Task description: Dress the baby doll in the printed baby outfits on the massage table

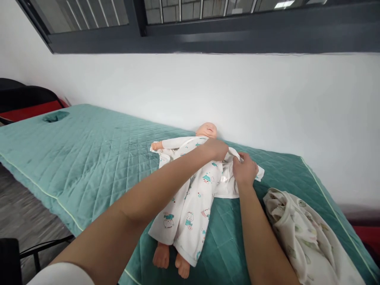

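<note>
On its back on the green bed (pixel 103 158), head toward the wall (pixel 267 91): a doll (pixel 207 130) in white printed clothes (pixel 190 221), feet bare, one arm out to the side. Curled at the doll's chest, the left hand (pixel 216 149), fingertips hidden; impossible to tell whether gripping anything. Just beside, the right hand (pixel 246 170), thumb and fingers pinching white cloth (pixel 234 152). In the way: the left forearm (pixel 166 190), slanting over the doll and covering part of the clothes; also the right hand, in front of the spread cloth. Beside the right forearm, a crumpled blanket (pixel 311 237) with a leafy print. Well apart, near the bed's far left end, a hole (pixel 56 116); beyond, a black-and-red seat (pixel 32 101). Above, a dark-framed window (pixel 208 37) with bars behind. Lower left, a black frame (pixel 37 253) over grey floor (pixel 20 202).
</note>
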`<act>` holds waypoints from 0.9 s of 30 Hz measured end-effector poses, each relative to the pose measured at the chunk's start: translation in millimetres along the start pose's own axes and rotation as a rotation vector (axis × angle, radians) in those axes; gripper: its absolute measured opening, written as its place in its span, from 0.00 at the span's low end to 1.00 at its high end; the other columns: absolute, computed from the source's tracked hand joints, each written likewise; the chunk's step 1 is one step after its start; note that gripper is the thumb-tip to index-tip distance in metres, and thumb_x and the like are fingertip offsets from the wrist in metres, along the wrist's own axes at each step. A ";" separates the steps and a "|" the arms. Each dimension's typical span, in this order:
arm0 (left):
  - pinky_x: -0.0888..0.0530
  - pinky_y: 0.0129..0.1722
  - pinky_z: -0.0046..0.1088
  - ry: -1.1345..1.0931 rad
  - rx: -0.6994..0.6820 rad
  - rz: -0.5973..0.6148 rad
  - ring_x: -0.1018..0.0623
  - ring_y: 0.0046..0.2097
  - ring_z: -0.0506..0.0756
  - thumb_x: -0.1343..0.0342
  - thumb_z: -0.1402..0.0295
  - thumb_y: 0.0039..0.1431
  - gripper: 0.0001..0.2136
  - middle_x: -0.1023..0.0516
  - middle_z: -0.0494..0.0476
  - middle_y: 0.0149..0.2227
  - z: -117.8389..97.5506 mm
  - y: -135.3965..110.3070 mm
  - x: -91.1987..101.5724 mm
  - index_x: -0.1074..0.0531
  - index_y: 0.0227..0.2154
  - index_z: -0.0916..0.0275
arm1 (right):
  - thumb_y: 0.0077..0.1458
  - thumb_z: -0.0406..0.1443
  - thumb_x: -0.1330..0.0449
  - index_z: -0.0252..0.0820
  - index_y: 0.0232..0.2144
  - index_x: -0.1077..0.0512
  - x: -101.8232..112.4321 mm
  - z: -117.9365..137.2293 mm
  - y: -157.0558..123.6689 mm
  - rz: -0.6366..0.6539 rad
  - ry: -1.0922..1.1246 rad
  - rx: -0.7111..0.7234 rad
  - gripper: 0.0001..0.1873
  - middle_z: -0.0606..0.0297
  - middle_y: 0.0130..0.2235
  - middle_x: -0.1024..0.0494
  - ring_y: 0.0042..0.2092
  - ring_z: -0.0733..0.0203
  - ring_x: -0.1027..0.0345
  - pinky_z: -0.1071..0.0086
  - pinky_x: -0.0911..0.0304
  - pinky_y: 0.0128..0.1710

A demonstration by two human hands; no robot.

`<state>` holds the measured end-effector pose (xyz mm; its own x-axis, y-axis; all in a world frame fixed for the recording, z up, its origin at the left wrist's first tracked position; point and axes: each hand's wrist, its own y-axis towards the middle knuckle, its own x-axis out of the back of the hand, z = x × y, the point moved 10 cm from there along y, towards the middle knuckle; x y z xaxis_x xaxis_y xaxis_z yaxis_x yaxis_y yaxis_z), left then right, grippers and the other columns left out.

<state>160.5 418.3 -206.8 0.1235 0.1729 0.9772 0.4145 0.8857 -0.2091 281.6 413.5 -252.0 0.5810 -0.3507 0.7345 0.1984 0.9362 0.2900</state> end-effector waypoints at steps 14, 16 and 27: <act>0.28 0.54 0.42 0.068 0.064 0.002 0.23 0.54 0.66 0.44 0.73 0.61 0.15 0.24 0.71 0.55 -18.2 33.5 -11.5 0.23 0.50 0.68 | 0.59 0.39 0.51 0.43 0.48 0.23 -0.3 -5.6 -0.1 0.030 -0.002 -0.009 0.22 0.51 0.46 0.20 0.53 0.45 0.32 0.42 0.59 0.65; 0.27 0.51 0.38 0.061 0.068 -0.009 0.22 0.52 0.63 0.45 0.75 0.61 0.14 0.23 0.70 0.54 -12.3 34.2 -9.9 0.22 0.48 0.67 | 0.58 0.39 0.51 0.42 0.46 0.22 0.8 -12.5 2.7 0.008 0.028 -0.032 0.21 0.52 0.43 0.19 0.51 0.46 0.31 0.43 0.61 0.66; 0.24 0.44 0.40 0.085 0.006 0.034 0.20 0.45 0.65 0.39 0.74 0.51 0.17 0.20 0.69 0.47 -0.2 36.6 -13.9 0.23 0.46 0.66 | 0.53 0.37 0.49 0.37 0.45 0.22 1.7 -40.7 9.1 -0.047 0.079 -0.214 0.22 0.53 0.42 0.20 0.48 0.51 0.30 0.53 0.54 0.65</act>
<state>174.1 448.2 -228.1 0.2141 0.1662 0.9626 0.4029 0.8827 -0.2420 316.4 422.4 -273.0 0.6257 -0.3991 0.6703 0.3848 0.9053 0.1798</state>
